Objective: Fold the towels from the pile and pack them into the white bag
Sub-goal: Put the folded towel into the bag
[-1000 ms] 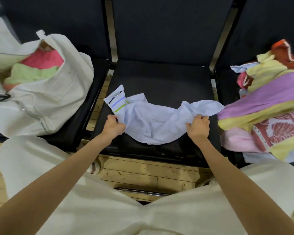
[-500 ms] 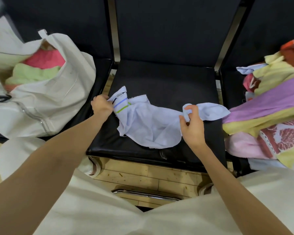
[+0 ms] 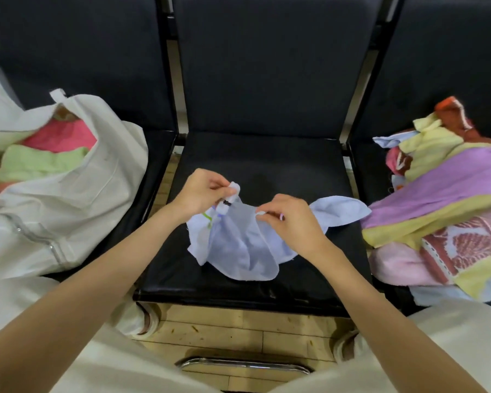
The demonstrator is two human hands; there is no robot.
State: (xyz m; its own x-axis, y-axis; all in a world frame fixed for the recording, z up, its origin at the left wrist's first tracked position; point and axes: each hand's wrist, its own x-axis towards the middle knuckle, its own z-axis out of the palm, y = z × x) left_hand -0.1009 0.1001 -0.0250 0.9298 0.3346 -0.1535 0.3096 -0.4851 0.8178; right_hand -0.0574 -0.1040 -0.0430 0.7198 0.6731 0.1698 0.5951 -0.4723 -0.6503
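— Where's the towel (image 3: 238,245)?

— On the middle seat (image 3: 267,165), a pale blue one, lifted at its top edge and crumpled below. Most of it hangs and pools just under the fingers of both hands.

— What are the fingers doing?

— The left hand (image 3: 201,194) has thumb and fingers closed together on the corner with the label and coloured stripes. The right hand (image 3: 289,219) pinches the top edge a little way along, fingers curled tight on the cloth. A loose flap spreads out past the right hand's knuckles, toward the pile (image 3: 448,208).

— And the pile?

— On the seat beyond the right hand, well apart from the fingers: purple, yellow, pink and red towels heaped together.

— The bag (image 3: 68,211)?

— On the seat out past the left hand, mouth open, with a pink towel and a green one showing inside. Neither hand touches it.
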